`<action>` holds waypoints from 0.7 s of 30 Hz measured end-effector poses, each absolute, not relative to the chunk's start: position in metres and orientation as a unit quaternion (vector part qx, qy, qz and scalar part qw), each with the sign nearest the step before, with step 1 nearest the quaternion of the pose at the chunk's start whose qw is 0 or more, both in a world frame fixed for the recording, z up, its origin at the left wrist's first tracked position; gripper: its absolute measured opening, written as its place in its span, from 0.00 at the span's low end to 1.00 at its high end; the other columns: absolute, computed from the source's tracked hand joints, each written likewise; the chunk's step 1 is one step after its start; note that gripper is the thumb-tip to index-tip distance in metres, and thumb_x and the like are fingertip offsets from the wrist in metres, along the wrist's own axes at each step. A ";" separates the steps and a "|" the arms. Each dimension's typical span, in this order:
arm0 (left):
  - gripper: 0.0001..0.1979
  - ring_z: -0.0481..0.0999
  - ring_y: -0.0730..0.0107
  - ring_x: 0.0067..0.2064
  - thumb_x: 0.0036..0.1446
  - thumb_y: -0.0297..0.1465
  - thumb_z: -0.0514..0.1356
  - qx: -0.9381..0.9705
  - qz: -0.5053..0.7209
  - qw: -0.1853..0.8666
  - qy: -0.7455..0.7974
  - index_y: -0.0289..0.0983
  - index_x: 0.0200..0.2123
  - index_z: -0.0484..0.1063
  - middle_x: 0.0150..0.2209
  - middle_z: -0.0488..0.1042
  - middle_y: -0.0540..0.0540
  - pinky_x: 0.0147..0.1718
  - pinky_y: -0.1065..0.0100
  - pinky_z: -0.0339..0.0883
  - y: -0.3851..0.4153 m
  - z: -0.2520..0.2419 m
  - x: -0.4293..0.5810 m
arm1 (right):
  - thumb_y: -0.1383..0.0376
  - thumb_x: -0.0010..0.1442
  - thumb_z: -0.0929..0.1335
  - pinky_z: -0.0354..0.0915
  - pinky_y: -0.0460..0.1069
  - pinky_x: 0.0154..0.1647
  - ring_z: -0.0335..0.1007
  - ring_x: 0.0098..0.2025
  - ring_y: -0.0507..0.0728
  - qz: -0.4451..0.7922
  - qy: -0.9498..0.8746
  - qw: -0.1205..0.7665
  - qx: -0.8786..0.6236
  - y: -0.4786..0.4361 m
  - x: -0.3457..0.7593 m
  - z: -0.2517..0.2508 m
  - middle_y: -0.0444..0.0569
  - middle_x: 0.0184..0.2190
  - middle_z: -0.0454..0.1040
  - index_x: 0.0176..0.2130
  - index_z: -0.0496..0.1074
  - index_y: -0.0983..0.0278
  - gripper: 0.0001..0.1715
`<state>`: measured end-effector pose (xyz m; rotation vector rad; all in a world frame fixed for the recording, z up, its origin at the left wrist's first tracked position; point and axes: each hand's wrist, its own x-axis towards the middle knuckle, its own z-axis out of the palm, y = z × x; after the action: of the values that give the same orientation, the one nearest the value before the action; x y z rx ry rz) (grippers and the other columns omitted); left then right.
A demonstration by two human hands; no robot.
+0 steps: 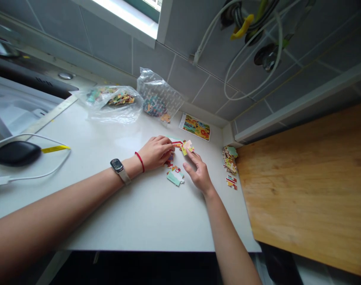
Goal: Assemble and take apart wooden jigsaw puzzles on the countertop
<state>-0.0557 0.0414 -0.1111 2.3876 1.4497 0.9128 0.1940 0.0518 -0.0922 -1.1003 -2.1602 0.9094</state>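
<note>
Our left arm [58, 198] reaches in from the lower left and crosses low over the view. Our left wrist [129, 168] bends slightly, and our left hand [156, 152] curves palm-down with its fingers [167, 145] bunched together. Our right arm [230, 237] rises from the bottom edge to our right hand [199, 174], which is spread, thumb angled left and index finger [191, 157] extended forward. The hands are near each other, not touching.

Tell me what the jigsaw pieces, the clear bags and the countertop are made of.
The jigsaw pieces look like printed cardboard with a slight sheen, judging by their thin, flat shapes, though they are small here. The clear bags look like thin plastic film, crinkled and see-through. The countertop looks smooth, satin white, possibly stone or laminate.
</note>
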 end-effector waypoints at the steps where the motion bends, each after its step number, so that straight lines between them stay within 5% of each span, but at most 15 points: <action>1: 0.11 0.75 0.53 0.50 0.66 0.28 0.55 0.809 0.309 0.098 0.491 0.40 0.44 0.78 0.47 0.79 0.41 0.50 0.53 0.69 0.041 -0.111 -0.056 | 0.53 0.67 0.69 0.55 0.64 0.75 0.61 0.72 0.66 0.338 -0.803 0.272 -0.409 0.052 0.194 -0.092 0.52 0.69 0.69 0.71 0.66 0.56 0.36; 7: 0.11 0.75 0.53 0.50 0.65 0.28 0.56 0.807 0.313 0.101 0.492 0.41 0.43 0.79 0.47 0.79 0.41 0.50 0.52 0.69 0.041 -0.112 -0.056 | 0.52 0.68 0.69 0.56 0.64 0.75 0.61 0.72 0.66 0.338 -0.800 0.279 -0.411 0.051 0.193 -0.092 0.54 0.69 0.69 0.71 0.65 0.57 0.37; 12: 0.11 0.75 0.53 0.50 0.64 0.28 0.56 0.807 0.313 0.109 0.489 0.41 0.43 0.79 0.46 0.79 0.41 0.51 0.52 0.69 0.042 -0.113 -0.056 | 0.48 0.67 0.68 0.61 0.64 0.72 0.66 0.69 0.67 0.341 -0.777 0.285 -0.446 0.051 0.195 -0.098 0.58 0.70 0.66 0.76 0.55 0.59 0.46; 21: 0.10 0.75 0.53 0.49 0.66 0.29 0.55 0.810 0.308 0.103 0.489 0.41 0.43 0.78 0.46 0.79 0.41 0.51 0.53 0.69 0.043 -0.114 -0.057 | 0.47 0.69 0.65 0.60 0.64 0.72 0.56 0.75 0.68 0.338 -0.783 0.282 -0.439 0.048 0.195 -0.095 0.56 0.76 0.56 0.78 0.42 0.58 0.51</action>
<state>-0.0566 0.0429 -0.1143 2.3901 1.4429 0.9079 0.1947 0.0480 -0.0953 -1.1767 -2.0981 0.9059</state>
